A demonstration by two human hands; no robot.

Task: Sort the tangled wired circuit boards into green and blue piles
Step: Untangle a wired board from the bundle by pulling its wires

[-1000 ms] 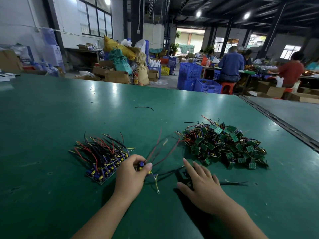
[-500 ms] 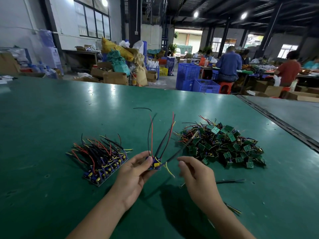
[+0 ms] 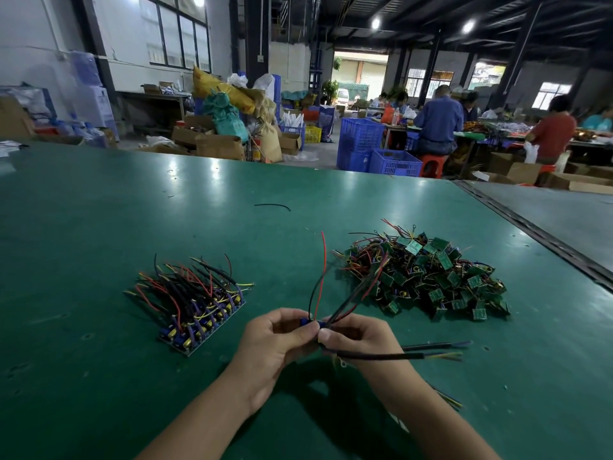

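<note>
A wide green table is stretching toward a cluttered workshop with blue crates. Left hand and right hand are pinching a small blue circuit board between them above the table, its red and black wires fanning upward. The blue pile is lying to the left and the green pile to the right, well apart. A seam is edging the table's right side.
</note>
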